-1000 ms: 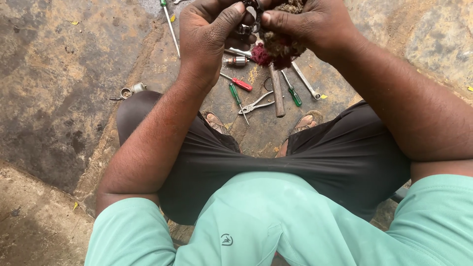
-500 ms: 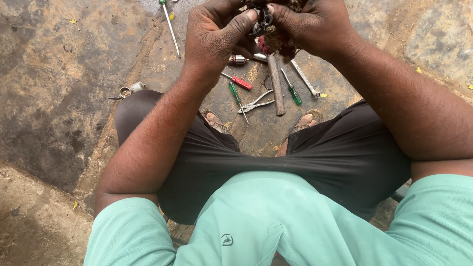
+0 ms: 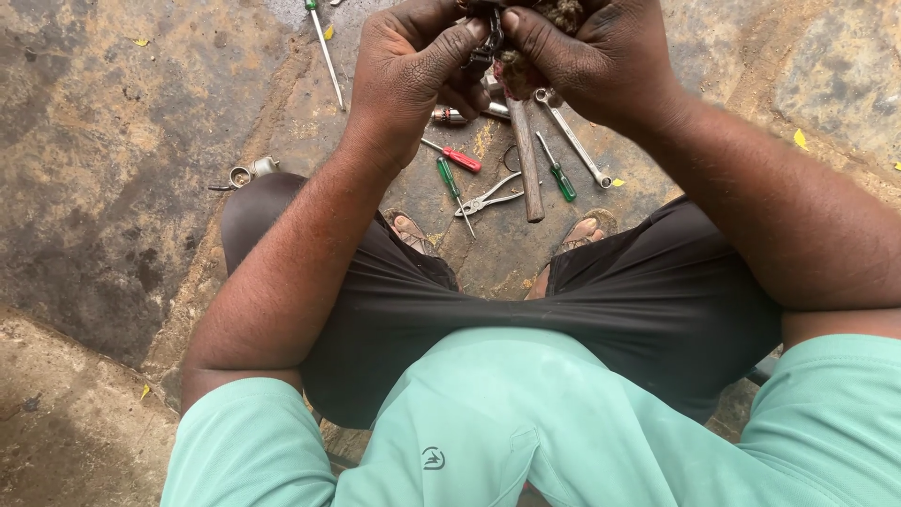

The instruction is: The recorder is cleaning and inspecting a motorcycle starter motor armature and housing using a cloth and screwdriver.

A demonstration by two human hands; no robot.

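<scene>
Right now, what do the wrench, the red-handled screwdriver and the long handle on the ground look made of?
Wrench: bright, shiny silver, likely plated steel.
Red-handled screwdriver: glossy red grip, probably plastic, with a thin grey metal shaft.
Long handle: dull matte brown, looks like wood; its top end is hidden behind the right hand.

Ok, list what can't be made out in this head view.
- Held part: mostly covered by the left hand and right hand, top cut by the frame edge; kind unclear.
- Hammer: head hidden behind the hands.
- Long screwdriver: handle cut off at the top edge.
- Small metal fitting: too small to identify.
</scene>
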